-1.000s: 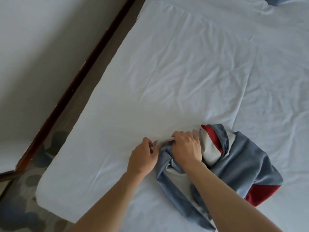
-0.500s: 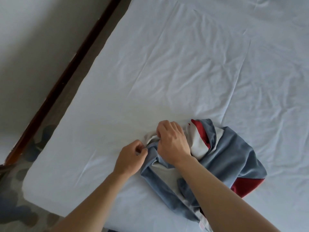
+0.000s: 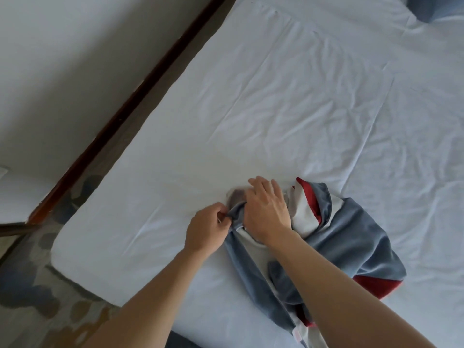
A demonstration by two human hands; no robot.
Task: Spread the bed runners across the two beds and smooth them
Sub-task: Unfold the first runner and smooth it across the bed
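Note:
A bunched bed runner (image 3: 351, 237) in blue-grey, white and red lies crumpled on the white sheet of the bed (image 3: 263, 104), near its foot end. My left hand (image 3: 207, 228) pinches a blue-grey edge of the runner at its left side. My right hand (image 3: 267, 212) lies over the bundle just beside it, fingers bent into the cloth; a blurred bit of fabric shows at its fingertips. The runner's lower end trails toward the bed's near edge between my forearms.
The bed's left edge runs along a narrow strip of patterned carpet (image 3: 30, 292) and a dark wooden skirting (image 3: 120, 121) under a white wall. A seam in the bedding (image 3: 371, 136) runs up the right. A blue cushion corner (image 3: 426, 8) shows at top right.
My right hand has shifted a little forward over the bundle and its fingers have loosened. My left hand keeps its pinch on the runner's edge. The view has tilted slightly.

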